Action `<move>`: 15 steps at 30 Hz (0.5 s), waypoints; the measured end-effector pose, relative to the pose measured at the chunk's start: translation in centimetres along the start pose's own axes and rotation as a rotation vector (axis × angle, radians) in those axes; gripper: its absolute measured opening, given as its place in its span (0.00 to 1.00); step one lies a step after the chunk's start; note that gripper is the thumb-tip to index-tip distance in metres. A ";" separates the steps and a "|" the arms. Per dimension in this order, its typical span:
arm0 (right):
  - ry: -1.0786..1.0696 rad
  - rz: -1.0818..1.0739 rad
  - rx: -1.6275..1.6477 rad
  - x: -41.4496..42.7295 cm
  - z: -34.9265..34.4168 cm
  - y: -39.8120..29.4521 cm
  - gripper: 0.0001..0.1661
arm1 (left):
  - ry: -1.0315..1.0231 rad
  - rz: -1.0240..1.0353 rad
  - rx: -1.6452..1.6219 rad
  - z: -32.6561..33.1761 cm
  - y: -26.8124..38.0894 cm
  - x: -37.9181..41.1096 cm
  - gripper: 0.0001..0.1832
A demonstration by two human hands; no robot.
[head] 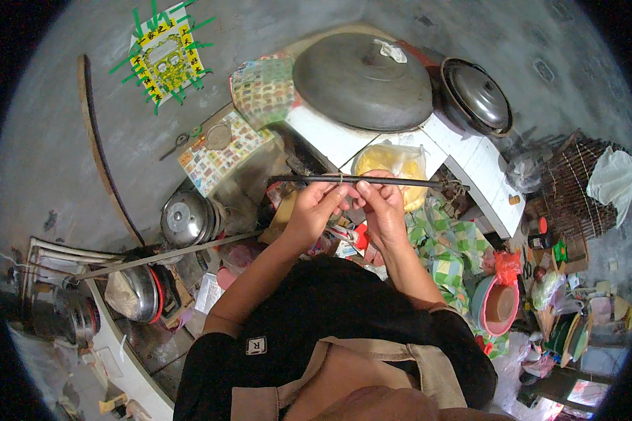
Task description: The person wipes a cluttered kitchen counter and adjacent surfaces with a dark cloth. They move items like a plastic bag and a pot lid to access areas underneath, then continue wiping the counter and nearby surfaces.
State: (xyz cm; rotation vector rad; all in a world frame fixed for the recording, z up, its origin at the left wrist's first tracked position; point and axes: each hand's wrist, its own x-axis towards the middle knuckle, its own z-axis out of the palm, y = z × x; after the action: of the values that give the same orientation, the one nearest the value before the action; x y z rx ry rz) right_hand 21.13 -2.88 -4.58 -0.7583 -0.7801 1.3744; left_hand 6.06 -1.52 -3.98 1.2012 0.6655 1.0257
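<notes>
A long, thin dark rod lies almost level across the view in front of my chest. My left hand grips it near the middle, the thumb bent toward the other hand. Close beside it, my right hand pinches the rod between thumb and fingers. A thin light-coloured band circles the rod at my left hand. Behind my right fingers, a plastic bag with yellow contents rests by the white tiled stove. The fingers partly overlap, so their exact hold is hidden.
A large wok lid covers the stove, with a lidded pot to its right. Green checked cloth and stacked basins lie at the right. A patterned box top and metal lid stand left.
</notes>
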 end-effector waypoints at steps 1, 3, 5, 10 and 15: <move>-0.002 -0.007 0.000 0.0 0.0 0.0 0.11 | 0.007 -0.004 -0.016 0.1 0.0 0.0 0.10; -0.007 -0.019 0.001 -0.1 -0.1 0.1 0.11 | 0.021 -0.012 -0.047 0.3 0.1 -0.1 0.10; -0.007 -0.030 -0.014 -0.1 0.1 -0.1 0.12 | 0.038 -0.027 -0.054 0.2 0.1 0.0 0.10; 0.011 -0.043 -0.029 -0.1 0.2 0.0 0.12 | 0.060 -0.042 -0.077 0.2 -0.1 -0.1 0.09; -0.006 -0.048 -0.035 -0.1 -0.1 0.3 0.13 | 0.056 -0.022 -0.070 0.5 0.4 -0.1 0.09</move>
State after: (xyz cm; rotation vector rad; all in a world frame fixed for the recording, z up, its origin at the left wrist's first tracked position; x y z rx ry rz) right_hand 21.05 -2.98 -4.84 -0.7584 -0.8244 1.3238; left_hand 6.32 -1.84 -3.46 1.1051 0.6799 1.0589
